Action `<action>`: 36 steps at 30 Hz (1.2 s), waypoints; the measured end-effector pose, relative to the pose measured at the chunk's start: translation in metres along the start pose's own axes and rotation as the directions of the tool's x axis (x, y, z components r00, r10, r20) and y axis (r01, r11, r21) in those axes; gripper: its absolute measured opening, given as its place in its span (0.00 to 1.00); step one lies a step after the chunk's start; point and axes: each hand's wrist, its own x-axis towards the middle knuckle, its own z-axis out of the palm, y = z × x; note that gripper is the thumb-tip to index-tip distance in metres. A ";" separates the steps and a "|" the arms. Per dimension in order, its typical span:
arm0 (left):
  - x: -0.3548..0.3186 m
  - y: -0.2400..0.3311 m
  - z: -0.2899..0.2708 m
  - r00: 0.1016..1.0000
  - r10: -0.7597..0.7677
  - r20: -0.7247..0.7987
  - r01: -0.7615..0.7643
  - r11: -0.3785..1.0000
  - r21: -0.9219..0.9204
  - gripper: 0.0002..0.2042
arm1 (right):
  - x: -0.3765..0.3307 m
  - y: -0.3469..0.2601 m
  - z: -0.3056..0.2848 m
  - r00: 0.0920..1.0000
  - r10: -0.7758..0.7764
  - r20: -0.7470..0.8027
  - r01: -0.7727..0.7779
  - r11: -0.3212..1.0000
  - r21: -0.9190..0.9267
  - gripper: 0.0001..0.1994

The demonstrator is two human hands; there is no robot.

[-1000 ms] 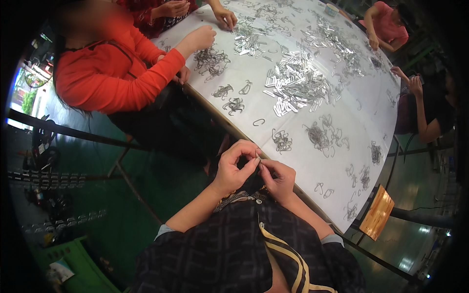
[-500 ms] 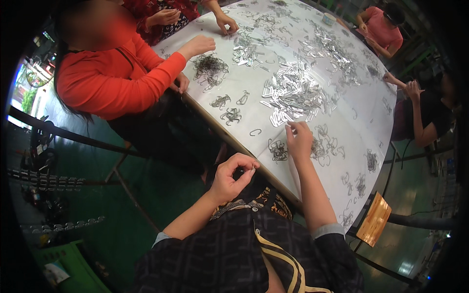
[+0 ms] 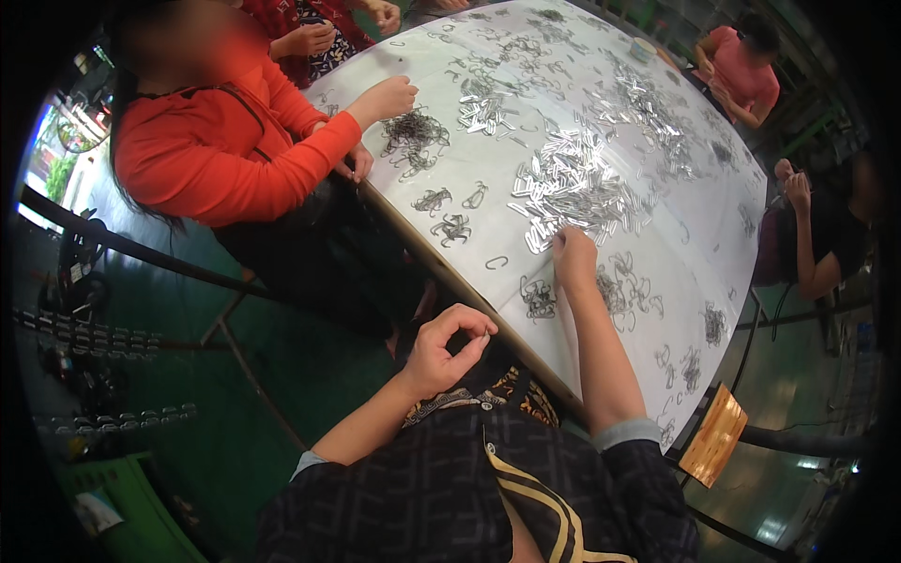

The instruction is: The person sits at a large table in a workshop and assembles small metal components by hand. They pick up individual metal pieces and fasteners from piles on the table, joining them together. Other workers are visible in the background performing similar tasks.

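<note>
My left hand (image 3: 448, 350) is held just off the table's front edge, thumb and forefinger pinched together. Whatever lies between those fingertips is too small to make out. My right hand (image 3: 575, 260) reaches over the table to the near side of a heap of shiny flat metal strips (image 3: 568, 183). Its fingers are drawn together at the heap, and their tips are partly hidden. Close beside the right wrist lie a dark clump of curved wire hooks (image 3: 538, 298) and a looser spread of hooks (image 3: 627, 286). A single C-shaped hook (image 3: 496, 263) rests to the left.
A pale sheet covers the large table (image 3: 488, 220). A co-worker in a red top (image 3: 235, 141) stands at the left beside a dark hook pile (image 3: 413, 136). More people work along the far and right sides. A wooden stool (image 3: 713, 436) stands at the lower right.
My right hand's fingers have drawn closer together at the strips. My left hand keeps its pinch, almost unmoved. A co-worker's hand at the far left has lifted away from the table.
</note>
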 end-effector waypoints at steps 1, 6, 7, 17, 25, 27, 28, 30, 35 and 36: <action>-0.001 -0.001 0.000 1.000 -0.001 -0.004 0.001 1.000 -0.004 0.05 | -0.002 -0.003 -0.003 0.997 0.070 0.043 -0.074 0.994 0.082 0.07; 0.002 -0.003 0.007 0.997 0.047 -0.064 -0.046 0.999 0.015 0.05 | -0.030 -0.040 -0.046 0.899 0.184 0.399 -0.430 0.554 0.713 0.08; 0.004 -0.003 0.008 0.997 0.052 -0.055 -0.051 0.998 0.033 0.05 | -0.040 -0.048 -0.057 0.894 0.168 0.416 -0.443 0.485 0.754 0.08; 0.010 0.003 0.011 1.000 0.031 0.001 -0.030 0.981 0.191 0.05 | -0.097 -0.099 -0.091 0.913 0.045 0.406 -0.373 0.493 0.786 0.06; 0.005 0.004 0.006 0.998 -0.065 0.023 0.058 0.971 0.230 0.06 | -0.102 -0.109 -0.091 0.971 -0.051 0.232 -0.125 0.721 0.682 0.05; 0.003 0.005 0.004 0.998 -0.056 0.028 0.049 0.977 0.207 0.05 | -0.104 -0.112 -0.088 0.977 -0.057 0.207 -0.105 0.714 0.692 0.05; 0.002 0.004 0.003 0.998 -0.051 0.034 0.042 0.975 0.217 0.05 | -0.106 -0.113 -0.090 0.979 -0.066 0.194 -0.089 0.716 0.692 0.04; 0.000 0.007 0.001 0.998 -0.028 0.048 0.016 0.968 0.250 0.06 | -0.107 -0.119 -0.092 0.983 -0.079 0.168 -0.060 0.721 0.690 0.04; -0.008 0.005 0.000 0.998 -0.004 0.056 -0.009 0.972 0.233 0.06 | -0.117 -0.128 -0.094 0.991 -0.105 0.078 0.025 0.737 0.675 0.04; -0.010 0.004 0.000 0.999 -0.004 0.053 -0.008 0.973 0.230 0.06 | -0.119 -0.128 -0.093 0.993 -0.108 0.056 0.043 0.743 0.667 0.04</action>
